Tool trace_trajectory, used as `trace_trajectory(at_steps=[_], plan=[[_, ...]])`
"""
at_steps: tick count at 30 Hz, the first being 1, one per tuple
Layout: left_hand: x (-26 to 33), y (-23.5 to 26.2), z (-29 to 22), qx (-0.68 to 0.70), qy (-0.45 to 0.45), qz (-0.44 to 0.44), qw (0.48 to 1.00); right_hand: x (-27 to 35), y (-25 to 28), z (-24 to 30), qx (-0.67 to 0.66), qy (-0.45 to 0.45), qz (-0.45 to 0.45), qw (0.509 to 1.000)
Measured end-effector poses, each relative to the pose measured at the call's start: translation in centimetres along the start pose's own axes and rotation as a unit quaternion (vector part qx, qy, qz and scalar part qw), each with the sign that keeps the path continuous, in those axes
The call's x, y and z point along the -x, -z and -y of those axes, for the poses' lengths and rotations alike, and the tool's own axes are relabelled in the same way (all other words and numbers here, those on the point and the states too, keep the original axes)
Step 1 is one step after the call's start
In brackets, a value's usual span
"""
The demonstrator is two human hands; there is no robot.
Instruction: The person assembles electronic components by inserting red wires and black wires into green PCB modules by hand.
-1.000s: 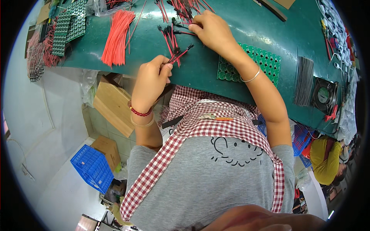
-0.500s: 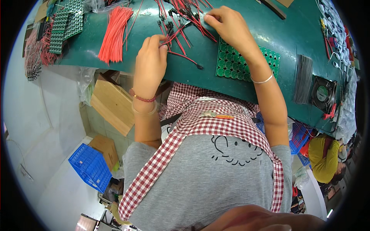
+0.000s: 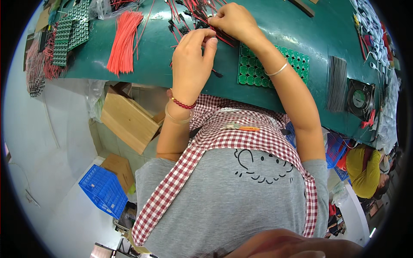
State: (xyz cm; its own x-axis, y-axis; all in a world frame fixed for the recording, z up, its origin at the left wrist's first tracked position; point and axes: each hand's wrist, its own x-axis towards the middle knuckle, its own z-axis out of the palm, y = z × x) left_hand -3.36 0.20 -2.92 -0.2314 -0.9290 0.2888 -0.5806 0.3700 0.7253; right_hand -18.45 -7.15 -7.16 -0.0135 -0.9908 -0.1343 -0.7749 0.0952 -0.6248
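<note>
A pile of red and black wires with small black connectors [image 3: 195,13] lies at the far middle of the green table. At its right side, my right hand [image 3: 235,20] has thumb and finger pinched on a wire, most of which is hidden. My left hand [image 3: 189,60] is just in front of the pile, close to the right fingertips. Its thumb and fingers are bent together, and whatever is between them is too small to make out. One black connector [image 3: 218,74] shows on the table beside the left hand.
Left of the pile is a bundle of red wires [image 3: 124,43]; green circuit board panels [image 3: 78,26] lie further left. Another green panel [image 3: 251,69] sits under my right forearm. Dark thin wires [image 3: 337,84] and a black fan [image 3: 360,99] are at the right edge.
My left hand has moved right and away from me, over the front of the wire pile. My right hand has shifted left, onto the wires, so the two hands are closer together.
</note>
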Motion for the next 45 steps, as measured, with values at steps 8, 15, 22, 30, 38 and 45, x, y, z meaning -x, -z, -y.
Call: trace_trajectory(at_steps=[8, 15, 22, 30, 38, 45], plan=[[-0.1, 0.1, 0.1, 0.245, 0.166, -0.005, 0.955, 1.9, 2.4, -1.1, -0.434, -0.051, 0.087, 0.895], [-0.9, -1.1, -1.3, 0.526, 0.196, 0.157, 0.813, 8.1, 5.7, 1.0, -0.455, 0.031, -0.014, 0.890], [0.1, -1.4, -3.4, 0.542, 0.213, 0.176, 0.793, 9.6, 8.1, -1.0, -0.470, 0.046, 0.098, 0.876], [1.0, -4.2, -5.0, 0.352, 0.184, 0.056, 0.916, 10.9, 4.0, -0.2, -0.096, 0.262, -0.351, 0.894], [1.7, -4.0, -3.2, 0.434, 0.243, 0.143, 0.856, 11.4, 6.4, -2.2, -0.450, 0.044, -0.165, 0.877], [2.3, -4.5, -3.5, 0.248, 0.165, 0.116, 0.947, 12.3, 6.1, -1.7, -0.101, 0.157, -0.169, 0.968]])
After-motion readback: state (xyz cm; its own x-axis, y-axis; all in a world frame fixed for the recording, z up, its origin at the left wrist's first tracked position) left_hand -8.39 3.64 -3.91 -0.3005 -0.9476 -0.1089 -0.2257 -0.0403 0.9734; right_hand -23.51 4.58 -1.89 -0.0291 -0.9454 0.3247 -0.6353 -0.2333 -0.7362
